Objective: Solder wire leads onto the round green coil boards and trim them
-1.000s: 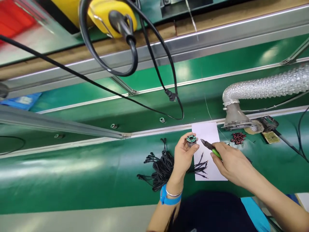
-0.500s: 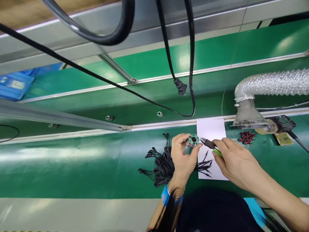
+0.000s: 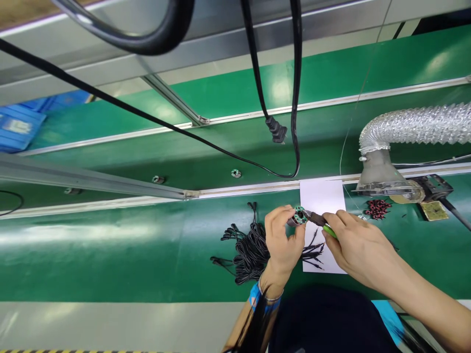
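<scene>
Between the thumb and fingers of my left hand [image 3: 284, 240] is a small round part with a green ring-shaped circuit board [image 3: 300, 215] on its face. My right hand [image 3: 355, 240] is closed round a pair of cutting pliers [image 3: 316, 219] with green handles. Their dark jaw tips meet the board's right side; whether they bite on anything is too small to tell. Beneath my left hand lies a bundle of black cables [image 3: 250, 255], its thin plug ends [image 3: 313, 255] spread over a white sheet of paper [image 3: 326, 196].
A pile of small red-and-black parts [image 3: 378, 209] lies right of the paper. Beyond it are a fume extraction hood [image 3: 379, 171] on a silver duct and a yellow sponge [image 3: 434, 211]. Round board parts [image 3: 236, 173] sit on the belt behind. A black power plug [image 3: 275, 130] hangs overhead.
The plier tips have closed the small gap to the circuit board and now touch it. My left hand has shifted slightly right, turning the part a little. The parts behind have slid left in view.
</scene>
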`<state>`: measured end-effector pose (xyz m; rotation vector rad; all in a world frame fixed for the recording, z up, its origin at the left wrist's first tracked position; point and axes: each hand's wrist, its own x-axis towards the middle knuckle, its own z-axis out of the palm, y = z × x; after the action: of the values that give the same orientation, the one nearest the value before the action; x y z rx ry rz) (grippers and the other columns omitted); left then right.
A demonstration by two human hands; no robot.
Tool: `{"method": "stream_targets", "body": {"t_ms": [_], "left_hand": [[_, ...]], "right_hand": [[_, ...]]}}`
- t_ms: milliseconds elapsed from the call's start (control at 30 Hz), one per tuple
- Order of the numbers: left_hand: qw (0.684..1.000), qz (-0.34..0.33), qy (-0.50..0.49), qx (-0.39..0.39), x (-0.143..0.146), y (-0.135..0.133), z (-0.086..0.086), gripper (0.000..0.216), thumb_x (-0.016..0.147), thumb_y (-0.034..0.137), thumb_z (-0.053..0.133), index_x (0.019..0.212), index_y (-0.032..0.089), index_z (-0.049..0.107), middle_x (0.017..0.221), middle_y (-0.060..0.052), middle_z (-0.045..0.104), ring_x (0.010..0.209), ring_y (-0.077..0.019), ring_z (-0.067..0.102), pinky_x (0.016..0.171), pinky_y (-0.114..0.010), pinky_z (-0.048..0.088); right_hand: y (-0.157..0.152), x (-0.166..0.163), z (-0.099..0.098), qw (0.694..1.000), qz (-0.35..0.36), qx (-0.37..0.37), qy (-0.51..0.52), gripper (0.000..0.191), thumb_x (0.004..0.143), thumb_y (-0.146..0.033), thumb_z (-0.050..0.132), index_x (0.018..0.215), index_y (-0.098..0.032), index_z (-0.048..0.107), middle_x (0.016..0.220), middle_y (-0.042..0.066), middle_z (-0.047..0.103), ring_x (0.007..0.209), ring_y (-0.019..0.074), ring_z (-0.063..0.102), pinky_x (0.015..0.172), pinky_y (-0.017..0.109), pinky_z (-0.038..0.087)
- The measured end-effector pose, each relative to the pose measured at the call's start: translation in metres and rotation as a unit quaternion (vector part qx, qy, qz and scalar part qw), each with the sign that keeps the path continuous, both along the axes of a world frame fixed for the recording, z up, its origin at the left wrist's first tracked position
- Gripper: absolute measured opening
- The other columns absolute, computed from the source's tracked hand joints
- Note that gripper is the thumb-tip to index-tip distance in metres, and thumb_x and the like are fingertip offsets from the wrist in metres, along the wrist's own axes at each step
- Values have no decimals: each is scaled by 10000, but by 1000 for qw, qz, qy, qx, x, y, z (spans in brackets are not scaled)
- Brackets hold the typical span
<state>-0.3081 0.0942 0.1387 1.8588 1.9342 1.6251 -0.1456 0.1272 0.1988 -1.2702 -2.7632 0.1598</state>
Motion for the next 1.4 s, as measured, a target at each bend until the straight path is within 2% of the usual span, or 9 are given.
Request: {"method": "stream_targets", "body": {"t_ms": [200,467,600,700,833,933,1033,1167,1400], "left_hand": [[1000,17,22,9,1,0,-2,363,746,54,672,1046,165,500,988,-71,584,964,-167,566,837,-329,495],[1000,13,1,9,2,3,-5,384,732,37,680,1048,158,498,996,-78,578,985,-169,562,848,-323,492],[1000,9,-2,11,-2,7,-11,376,750,53,660,1067,172,495,1003,-76,568,980,-178,559,839,-337,495],[1000,10,-15,-13,-9,21,-27,361,759,105,677,1068,175,503,997,-74,546,977,-185,540,820,-332,490],[997,20,-23,-65,-19,53,-65,374,736,149,716,1054,160,518,1006,-83,542,968,-197,526,811,-331,472],[995,22,-29,-89,-25,78,-94,366,724,145,717,1036,149,526,980,-82,538,927,-195,527,790,-324,468],[993,18,-32,-109,-31,92,-115,360,728,157,711,1038,145,529,977,-83,538,903,-191,531,772,-317,468],[992,17,-30,-119,-38,97,-125,374,724,160,713,1044,143,521,1008,-96,544,966,-212,530,825,-337,457],[994,10,-21,-106,-39,96,-120,362,734,153,707,1042,146,518,1003,-86,545,972,-198,527,849,-328,449]], "right_hand": [[-2,-1,-1,1000,-5,-10,3,216,895,-229,394,998,-137,560,793,70,532,638,173,524,576,296,361],[0,-3,-1,1000,-6,-29,9,248,904,-229,374,1027,-134,567,789,66,532,628,177,538,553,296,356],[9,-9,-2,992,-27,-114,-51,282,909,-232,345,1042,-148,579,834,82,554,698,203,569,580,317,347],[29,-18,-14,975,-53,-186,-106,300,918,-250,339,1084,-152,569,915,99,585,767,231,594,608,333,351],[69,-35,-49,970,-65,-208,-106,304,915,-248,362,1112,-131,563,973,111,616,837,242,614,711,346,417],[98,-45,-78,964,-68,-236,-104,295,928,-276,418,1108,-101,571,962,113,623,909,210,604,811,364,452],[119,-47,-98,957,-61,-267,-92,309,945,-346,452,1062,-97,593,956,99,621,907,171,595,851,354,462],[128,-43,-110,955,-67,-277,-79,333,957,-378,442,1088,-109,589,1003,94,616,918,166,592,854,357,468],[114,-44,-111,966,-71,-238,-75,337,957,-316,439,1203,-109,540,1070,104,592,990,185,581,897,387,462]]}}
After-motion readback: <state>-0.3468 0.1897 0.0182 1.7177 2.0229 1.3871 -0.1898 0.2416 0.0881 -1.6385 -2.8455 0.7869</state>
